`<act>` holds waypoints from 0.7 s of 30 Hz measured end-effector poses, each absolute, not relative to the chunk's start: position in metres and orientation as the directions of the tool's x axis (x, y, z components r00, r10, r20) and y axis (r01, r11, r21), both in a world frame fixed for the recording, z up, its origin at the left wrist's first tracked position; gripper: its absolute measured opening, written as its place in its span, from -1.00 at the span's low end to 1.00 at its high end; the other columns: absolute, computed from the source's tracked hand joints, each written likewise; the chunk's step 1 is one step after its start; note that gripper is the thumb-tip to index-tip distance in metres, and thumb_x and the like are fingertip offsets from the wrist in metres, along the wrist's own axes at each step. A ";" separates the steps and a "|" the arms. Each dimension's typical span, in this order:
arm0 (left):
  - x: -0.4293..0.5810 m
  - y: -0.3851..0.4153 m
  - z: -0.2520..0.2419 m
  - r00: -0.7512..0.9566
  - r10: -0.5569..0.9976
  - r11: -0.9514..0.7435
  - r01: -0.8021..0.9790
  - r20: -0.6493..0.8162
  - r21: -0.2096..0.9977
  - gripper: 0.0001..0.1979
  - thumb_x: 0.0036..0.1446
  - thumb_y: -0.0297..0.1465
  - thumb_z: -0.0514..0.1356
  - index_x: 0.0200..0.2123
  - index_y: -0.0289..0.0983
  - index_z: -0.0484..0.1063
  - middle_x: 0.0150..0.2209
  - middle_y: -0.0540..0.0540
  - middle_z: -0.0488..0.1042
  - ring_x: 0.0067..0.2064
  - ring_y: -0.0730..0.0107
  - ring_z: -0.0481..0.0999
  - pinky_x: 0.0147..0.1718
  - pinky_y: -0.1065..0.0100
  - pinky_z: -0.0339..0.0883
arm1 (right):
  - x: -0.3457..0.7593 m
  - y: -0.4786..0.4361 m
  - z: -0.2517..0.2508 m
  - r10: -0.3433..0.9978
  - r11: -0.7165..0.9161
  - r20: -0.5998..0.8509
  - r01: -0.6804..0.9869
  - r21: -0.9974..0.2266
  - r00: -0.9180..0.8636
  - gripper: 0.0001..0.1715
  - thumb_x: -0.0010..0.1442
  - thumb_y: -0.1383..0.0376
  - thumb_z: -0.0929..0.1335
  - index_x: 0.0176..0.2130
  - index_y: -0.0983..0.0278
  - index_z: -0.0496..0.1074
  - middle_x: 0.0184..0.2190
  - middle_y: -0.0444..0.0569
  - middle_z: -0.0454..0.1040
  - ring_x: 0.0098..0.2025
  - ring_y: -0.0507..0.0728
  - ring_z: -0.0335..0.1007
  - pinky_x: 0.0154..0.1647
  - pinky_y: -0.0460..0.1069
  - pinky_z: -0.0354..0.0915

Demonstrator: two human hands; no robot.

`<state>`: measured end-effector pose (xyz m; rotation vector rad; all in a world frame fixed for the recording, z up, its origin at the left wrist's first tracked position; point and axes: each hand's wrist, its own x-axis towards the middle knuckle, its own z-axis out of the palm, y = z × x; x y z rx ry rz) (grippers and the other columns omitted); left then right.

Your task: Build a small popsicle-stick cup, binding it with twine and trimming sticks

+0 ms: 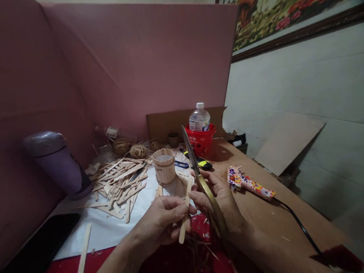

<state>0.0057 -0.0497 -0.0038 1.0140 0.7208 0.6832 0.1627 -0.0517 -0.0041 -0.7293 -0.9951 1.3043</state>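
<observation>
My left hand [166,218] is closed, pinching a flat wooden craft stick [183,230] that slants up and to the right. In my right hand [228,204] is a pair of scissors [210,193] with gold-coloured handles, blades pointing up and away. The right thumb and fingertips also come against the upper part of the stick. Just beyond the hands stands a small round cup made of wooden sticks [165,171], upright on a white sheet [99,235]. Some loose sticks lie at its base, partly hidden by my hands.
A heap of craft sticks [122,184] lies left of the cup; one stick [83,260] is nearer. Around are a purple bottle [60,168], twine balls [138,151], a red bucket [200,141] holding a plastic bottle [200,118], a yellow-black cutter [205,164] and a flower-patterned corded tool [250,183].
</observation>
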 end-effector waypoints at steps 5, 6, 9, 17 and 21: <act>0.010 -0.050 -0.008 0.548 0.808 0.321 -0.101 -0.216 0.942 -0.70 0.00 -0.20 0.27 -0.46 -0.37 0.45 -0.66 -0.04 0.44 -0.77 0.70 0.10 -0.78 0.51 -0.24 | 0.163 -0.051 0.000 0.987 0.106 0.149 -0.452 -0.885 -0.058 -0.42 -0.16 0.33 0.53 -0.14 0.25 0.30 -0.54 -0.27 0.34 -0.62 -0.08 0.24 -0.64 -0.18 0.21; 0.010 -0.050 -0.009 0.543 0.813 0.314 -0.103 -0.210 0.944 -0.69 0.02 -0.19 0.25 -0.48 -0.36 0.43 -0.63 -0.06 0.46 -0.76 0.68 0.14 -0.78 0.52 -0.21 | 0.163 -0.051 0.001 0.986 0.119 0.160 -0.454 -0.883 -0.053 -0.43 -0.16 0.34 0.53 -0.15 0.26 0.30 -0.55 -0.27 0.34 -0.61 -0.08 0.24 -0.63 -0.18 0.22; 0.010 -0.049 -0.009 0.506 0.843 0.279 -0.123 -0.182 0.952 -0.68 0.10 -0.18 0.18 -0.49 -0.33 0.38 -0.58 -0.10 0.50 -0.74 0.65 0.19 -0.79 0.53 -0.15 | 0.166 -0.049 0.002 0.985 0.155 0.174 -0.455 -0.877 0.000 -0.52 -0.12 0.34 0.51 -0.21 0.25 0.29 -0.56 -0.28 0.34 -0.63 -0.10 0.21 -0.66 -0.21 0.17; 0.005 -0.056 0.007 0.643 0.744 0.239 0.000 -0.183 0.971 -0.77 0.09 -0.27 0.20 -0.36 -0.37 0.43 -0.41 -0.16 0.54 -0.66 0.63 0.28 -0.79 0.58 0.00 | 0.175 -0.043 0.004 0.975 0.194 0.113 -0.494 -0.848 0.190 -0.49 -0.13 0.33 0.51 -0.21 0.23 0.26 -0.49 -0.29 0.29 -0.63 -0.11 0.26 -0.73 -0.23 0.13; 0.009 -0.059 0.006 0.610 0.768 0.209 0.048 -0.194 0.977 -0.70 0.11 -0.18 0.15 -0.42 -0.33 0.40 -0.46 -0.12 0.53 -0.68 0.63 0.25 -0.80 0.58 0.01 | 0.175 -0.043 0.004 0.963 0.235 0.142 -0.452 -0.861 0.231 -0.49 -0.11 0.31 0.51 -0.19 0.23 0.25 -0.48 -0.28 0.29 -0.66 -0.11 0.22 -0.78 -0.22 0.13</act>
